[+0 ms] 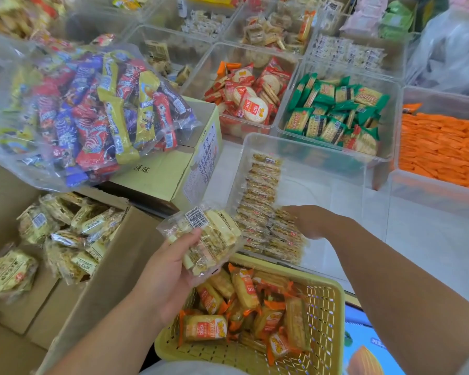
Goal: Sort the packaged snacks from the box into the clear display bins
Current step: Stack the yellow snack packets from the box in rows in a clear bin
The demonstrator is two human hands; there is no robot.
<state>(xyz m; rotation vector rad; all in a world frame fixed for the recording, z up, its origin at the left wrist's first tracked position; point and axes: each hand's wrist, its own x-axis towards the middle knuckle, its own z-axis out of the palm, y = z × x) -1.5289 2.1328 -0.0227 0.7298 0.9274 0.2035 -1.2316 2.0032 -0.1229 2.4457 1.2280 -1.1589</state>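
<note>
Snack packets point(206, 236), pale yellow in clear wrap, are under sorting; all positions are given relative to the nearest clear bin point(322, 190).

Head view:
- Left hand point(173, 269) is just outside the bin's near-left corner, palm up. Thumb and fingers are clasped round a small stack of the packets. The stack lies barcode side up. Its long axis slants from the person's near left toward the bin.
- Right hand point(306, 223) is over the bin's near rim, back of the hand upward. The fingers point(289, 211) are stretched leftward and touch the packets already placed. They are not wrapped round anything.
- Filed packets point(263, 190) stand on edge in one row along the bin's left wall. The row's long axis runs from the near rim toward the far rim. A second, shorter row point(286, 240) lies just beside it at the near end.
- Cardboard box point(114, 255) stands open to the left of the bin, with loose packets point(65, 239) of the same kind lying at mixed angles inside.
- Yellow basket point(328, 307) sits nearer than the bin and holds orange-wrapped snacks point(244, 290).
- Clear bag of mixed coloured bars point(92, 109) rests on a carton point(171, 171) to the far left of the bin.
- Beyond the bin's far rim, a bin of green packets point(336, 115) touches it; red-and-white rice crackers point(249, 98) lie in the next bin to that one's left.
</note>
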